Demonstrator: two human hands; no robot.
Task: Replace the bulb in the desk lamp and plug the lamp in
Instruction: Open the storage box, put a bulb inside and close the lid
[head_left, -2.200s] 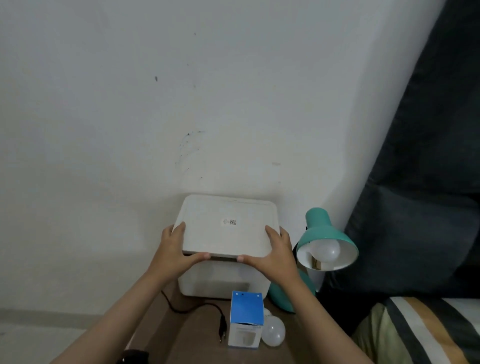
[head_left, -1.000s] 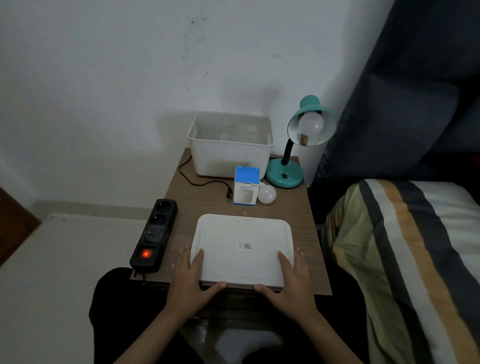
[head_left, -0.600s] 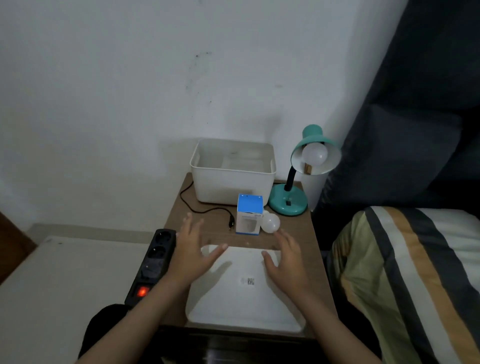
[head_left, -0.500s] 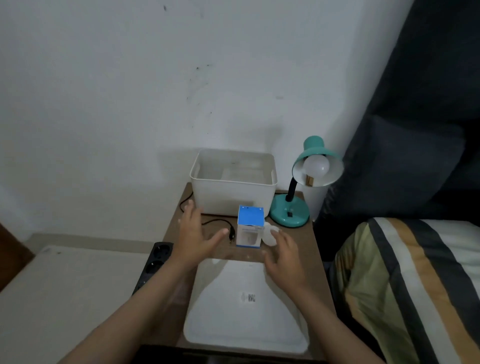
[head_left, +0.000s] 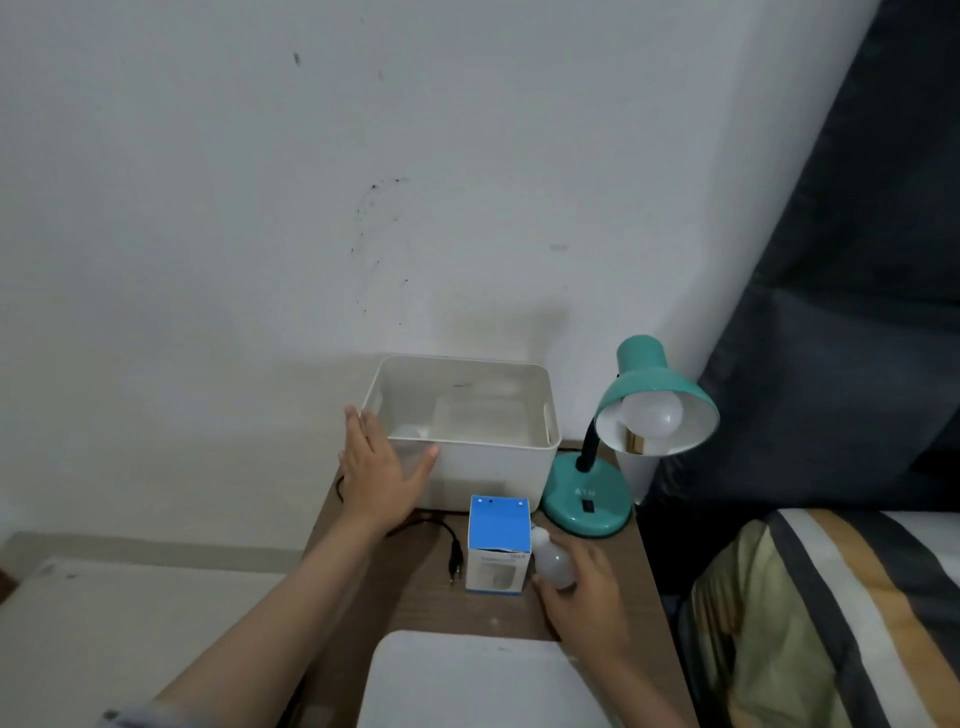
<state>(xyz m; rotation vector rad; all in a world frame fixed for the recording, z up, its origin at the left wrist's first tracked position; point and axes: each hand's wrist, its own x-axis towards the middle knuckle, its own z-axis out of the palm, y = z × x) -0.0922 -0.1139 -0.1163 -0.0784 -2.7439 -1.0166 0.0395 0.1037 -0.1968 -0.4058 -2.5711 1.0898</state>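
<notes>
Gripping loose bulb (head_left: 551, 562) lying base-up-left, right hand (head_left: 584, 603) | left hand (head_left: 378, 474) spread at bin (head_left: 498, 462)

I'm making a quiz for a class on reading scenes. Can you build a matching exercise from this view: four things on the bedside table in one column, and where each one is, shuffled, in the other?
Things
1. loose bulb
2. white bin
3. blue and white box
4. white lid

Places
A. flat at the table's near edge
B. under the right hand, right of the box
C. at the back by the wall, the left hand at its front left corner
D. upright mid-table, in front of the bin

Pairs: 1-B, 2-C, 3-D, 4-A
</notes>
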